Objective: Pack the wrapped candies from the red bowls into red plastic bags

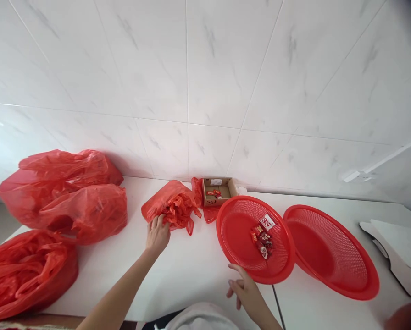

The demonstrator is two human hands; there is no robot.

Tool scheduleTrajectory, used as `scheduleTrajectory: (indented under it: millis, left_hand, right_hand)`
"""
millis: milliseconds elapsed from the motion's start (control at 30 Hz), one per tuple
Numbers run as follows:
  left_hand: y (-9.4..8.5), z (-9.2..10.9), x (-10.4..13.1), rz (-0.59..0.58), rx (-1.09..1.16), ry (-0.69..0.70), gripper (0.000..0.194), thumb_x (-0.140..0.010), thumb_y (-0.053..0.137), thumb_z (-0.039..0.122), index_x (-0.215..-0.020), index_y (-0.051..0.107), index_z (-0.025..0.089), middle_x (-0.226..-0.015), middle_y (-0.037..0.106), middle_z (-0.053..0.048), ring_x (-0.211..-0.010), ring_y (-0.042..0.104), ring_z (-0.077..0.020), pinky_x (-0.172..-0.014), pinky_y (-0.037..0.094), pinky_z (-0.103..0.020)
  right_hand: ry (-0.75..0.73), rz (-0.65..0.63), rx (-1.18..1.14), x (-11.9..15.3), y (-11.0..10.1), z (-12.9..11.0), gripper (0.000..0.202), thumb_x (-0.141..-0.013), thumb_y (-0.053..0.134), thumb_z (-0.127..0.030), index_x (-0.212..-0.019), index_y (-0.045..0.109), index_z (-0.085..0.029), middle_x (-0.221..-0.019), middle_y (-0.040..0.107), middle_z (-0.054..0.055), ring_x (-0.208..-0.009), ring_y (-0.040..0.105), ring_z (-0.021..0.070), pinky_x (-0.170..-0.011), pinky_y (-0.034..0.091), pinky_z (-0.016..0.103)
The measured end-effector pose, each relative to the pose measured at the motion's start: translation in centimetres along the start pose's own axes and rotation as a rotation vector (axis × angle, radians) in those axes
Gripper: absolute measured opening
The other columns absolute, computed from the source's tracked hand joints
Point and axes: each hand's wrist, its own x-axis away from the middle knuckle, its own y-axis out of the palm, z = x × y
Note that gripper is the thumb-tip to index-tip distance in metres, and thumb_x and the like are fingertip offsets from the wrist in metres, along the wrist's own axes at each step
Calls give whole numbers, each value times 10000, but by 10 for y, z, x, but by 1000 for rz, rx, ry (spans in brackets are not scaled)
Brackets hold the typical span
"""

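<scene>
My left hand [158,234] reaches to the near side of a crumpled red plastic bag [173,201], its fingers closed on the thin plastic. My right hand [247,292] hangs in front of a round red basket [235,238], fingers apart, nothing in them. Several small wrapped candies [262,240] in red and brown wrappers lie in that basket, with a white and red packet [267,222] beside them. Behind it, a small cardboard box [231,188] holds a few red wrapped pieces [214,192].
Full red plastic bags [85,206] stand at the left, with another bulging bag [30,275] nearer the front edge. A second red basket [315,250] overlaps the first on its right. A white and black object [394,250] lies at the far right. The tiled wall [212,91] closes off the back.
</scene>
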Motion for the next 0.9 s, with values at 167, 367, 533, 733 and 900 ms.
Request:
scheduleTrajectory:
  millis: [167,367,533,733,900]
  left_hand:
    - [-15,-3,12,37,-5,73,223,-880,444,157,-920,651,230,-1269,579,-98,-1221,470,-264,-1032,339,-423]
    - [-14,1,2,182,-48,-18,220,-898,509,275,-1048,648,192,-1390,457,-171,-1335,353,-329,-1073,286,-498]
    - [-5,2,-24,78,-139,-83,459,-776,675,236,-1225,626,318,-1571,247,-98,-1452,115,-387,-1103,186,-607]
    - [7,3,-40,-108,-219,-142,436,-758,620,126,-1167,665,272,-1603,192,-77,-1463,78,-381,-1055,324,-553]
    - [9,-3,-50,-171,-239,-206,368,-857,518,212,-1202,641,246,-1613,155,-64,-1417,178,-406,-948,435,-535]
  right_hand:
    - [-190,-141,8,-45,31,-56,305,-856,511,-426,-1044,587,-199,-770,682,25,-591,596,147,-598,479,280]
    - [-436,-124,331,-115,87,-113,205,-870,518,-239,-1022,654,-226,-1096,676,57,-937,647,191,-860,482,341]
    - [-419,-110,391,-171,115,-134,358,-808,595,-177,-1160,641,-226,-1461,432,104,-1276,479,295,-1023,394,451]
    - [-426,-227,269,-160,103,-126,416,-862,570,-247,-1275,591,-205,-1330,564,91,-1111,599,219,-939,485,357]
    - [-305,-397,-127,-98,56,-106,417,-872,605,-409,-1256,621,-249,-1195,631,71,-1080,590,218,-949,465,383]
